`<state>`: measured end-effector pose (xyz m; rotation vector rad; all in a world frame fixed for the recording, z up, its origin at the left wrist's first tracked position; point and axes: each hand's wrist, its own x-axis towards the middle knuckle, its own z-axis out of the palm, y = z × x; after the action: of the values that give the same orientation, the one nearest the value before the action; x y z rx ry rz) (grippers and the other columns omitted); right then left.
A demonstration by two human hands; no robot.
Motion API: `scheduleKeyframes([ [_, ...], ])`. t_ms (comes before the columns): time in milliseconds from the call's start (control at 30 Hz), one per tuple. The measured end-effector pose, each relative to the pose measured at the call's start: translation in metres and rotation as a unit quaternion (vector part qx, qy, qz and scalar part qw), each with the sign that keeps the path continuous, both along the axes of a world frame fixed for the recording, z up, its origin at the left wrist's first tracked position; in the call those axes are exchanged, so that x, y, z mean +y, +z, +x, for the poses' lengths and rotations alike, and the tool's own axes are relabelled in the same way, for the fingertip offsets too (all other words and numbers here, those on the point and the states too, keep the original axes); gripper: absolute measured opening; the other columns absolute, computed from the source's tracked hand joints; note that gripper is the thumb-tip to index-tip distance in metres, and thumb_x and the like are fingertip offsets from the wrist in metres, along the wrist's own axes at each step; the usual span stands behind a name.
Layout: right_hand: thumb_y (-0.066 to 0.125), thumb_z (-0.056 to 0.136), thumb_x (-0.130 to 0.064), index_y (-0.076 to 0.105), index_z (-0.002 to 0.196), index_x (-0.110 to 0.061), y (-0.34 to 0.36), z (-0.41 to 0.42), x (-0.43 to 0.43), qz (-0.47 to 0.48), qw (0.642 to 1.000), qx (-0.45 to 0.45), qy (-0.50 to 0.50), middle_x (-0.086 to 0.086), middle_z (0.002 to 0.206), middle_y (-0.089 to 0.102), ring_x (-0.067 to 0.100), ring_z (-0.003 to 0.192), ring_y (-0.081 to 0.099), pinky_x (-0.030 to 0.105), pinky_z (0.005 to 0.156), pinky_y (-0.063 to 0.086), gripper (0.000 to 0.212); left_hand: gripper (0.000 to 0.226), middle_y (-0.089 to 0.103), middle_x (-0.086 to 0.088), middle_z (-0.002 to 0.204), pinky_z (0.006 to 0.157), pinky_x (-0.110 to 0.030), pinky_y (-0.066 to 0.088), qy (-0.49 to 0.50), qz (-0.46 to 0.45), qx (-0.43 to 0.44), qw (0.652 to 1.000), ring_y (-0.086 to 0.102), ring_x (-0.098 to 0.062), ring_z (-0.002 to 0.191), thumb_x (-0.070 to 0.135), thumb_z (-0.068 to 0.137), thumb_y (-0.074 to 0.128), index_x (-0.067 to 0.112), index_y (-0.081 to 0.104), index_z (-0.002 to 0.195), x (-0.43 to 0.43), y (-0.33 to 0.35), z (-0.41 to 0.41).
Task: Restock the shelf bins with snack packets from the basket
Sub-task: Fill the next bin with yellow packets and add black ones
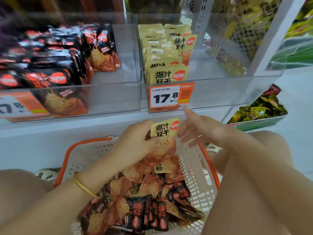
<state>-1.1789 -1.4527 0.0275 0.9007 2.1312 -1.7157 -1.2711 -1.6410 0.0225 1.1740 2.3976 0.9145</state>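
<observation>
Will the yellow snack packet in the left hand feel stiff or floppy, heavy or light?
Probably light: the left hand holds the yellow plastic snack packet up by one edge. Likely fairly stiff, since it stands without drooping. Its smooth film may be slippery.

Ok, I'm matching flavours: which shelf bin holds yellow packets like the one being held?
The middle bin, right above the held packet; the left bin holds black ones.

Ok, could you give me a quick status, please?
Left hand grips yellow packet above basket. Right hand open beside it. Yellow bin ahead, nothing in the way.
</observation>
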Motion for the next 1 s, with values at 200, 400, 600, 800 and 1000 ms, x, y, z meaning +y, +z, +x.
scheduleKeyframes([
  [200, 0.073, 0.075, -0.013, 0.065, 0.104, -0.013, 0.053, 0.020, 0.001, -0.076, 0.965, 0.236, 0.087, -0.002, 0.090, 0.074, 0.010, 0.079, 0.070, 0.022, 0.064, 0.055, 0.030, 0.027, 0.073, 0.008, 0.085, 0.056, -0.024, 0.052, -0.027, 0.159, -0.159, 0.974, 0.067, -0.003, 0.070, 0.007, 0.085, 0.066, 0.023, 0.060, 0.106, 0.020, 0.075, -0.002],
  [400, 0.070, 0.080, -0.002, 0.064, 0.081, -0.013, 0.133, -0.025, 0.059, 0.163, 0.909, 0.356, -0.141, -0.002, 0.069, 0.068, 0.012, 0.059, 0.064, 0.030, 0.057, 0.057, 0.012, 0.019, 0.063, 0.006, 0.107, 0.079, -0.011, 0.040, 0.046, 0.188, 0.140, 0.971, 0.057, -0.007, 0.095, 0.019, 0.093, 0.054, 0.020, 0.059, 0.111, 0.063, 0.123, -0.043],
  [600, 0.075, 0.077, -0.010, 0.056, 0.080, -0.016, 0.087, -0.125, 0.124, 0.289, 0.948, 0.087, -0.102, 0.009, 0.095, 0.058, 0.022, 0.086, 0.058, 0.032, 0.073, 0.054, 0.020, 0.067, 0.063, -0.009, 0.116, 0.095, -0.041, 0.041, -0.019, -0.028, 0.333, 0.942, 0.055, -0.028, 0.107, 0.047, 0.084, 0.012, 0.010, 0.061, 0.111, 0.103, 0.113, -0.088],
  [800, 0.071, 0.084, -0.020, 0.056, 0.115, 0.000, 0.063, -0.162, 0.137, 0.336, 0.929, 0.064, -0.139, 0.017, 0.106, 0.062, 0.032, 0.097, 0.061, 0.040, 0.074, 0.055, 0.040, 0.066, 0.066, 0.005, 0.110, 0.107, -0.037, 0.028, -0.020, -0.101, 0.420, 0.901, 0.059, -0.016, 0.103, 0.042, 0.086, 0.004, 0.022, 0.066, 0.100, 0.110, 0.100, -0.097],
  [1000, 0.068, 0.086, -0.021, 0.045, 0.098, -0.008, 0.051, -0.172, 0.132, 0.318, 0.932, 0.106, -0.138, 0.013, 0.110, 0.061, 0.032, 0.107, 0.060, 0.045, 0.092, 0.049, 0.028, 0.054, 0.062, 0.004, 0.086, 0.111, -0.040, 0.024, -0.008, -0.096, 0.409, 0.907, 0.059, -0.018, 0.086, 0.038, 0.088, 0.007, 0.021, 0.057, 0.075, 0.110, 0.099, -0.094],
])
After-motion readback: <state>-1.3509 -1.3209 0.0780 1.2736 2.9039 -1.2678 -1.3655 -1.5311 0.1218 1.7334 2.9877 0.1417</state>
